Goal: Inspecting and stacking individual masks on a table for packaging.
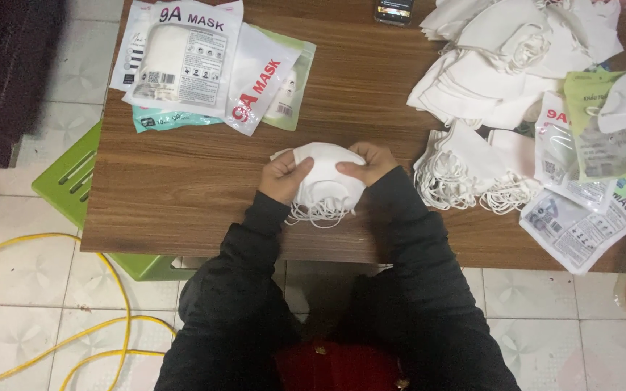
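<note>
Woodgrain laminate covers the worktop (182,181), a broad brown rectangle with a smooth, streaked surface, set over pale floor tiles. At the far right, a large heap of loose white masks (501,65) is spread, soft folded fabric shapes with thin elastic loops tangled along the near edge. Beside and partly under that heap, flat printed pouches (581,217) of glossy plastic are fanned out, white and pale green. At the far left, a second group of sealed packets (197,65) is overlapped, each a slick rectangular sleeve with a white mask seen inside. A green slatted plastic stool (67,181) is tucked at the left edge of the worktop, and a yellow cable (38,347) is looped on the tiles below it. Near the front middle edge, a small stack of white masks (324,181) is gripped from both sides: the left hand (282,177) is closed on its left end and the right hand (367,163) is closed on its right end, with the thin ear loops left hanging toward the black sleeves.
</note>
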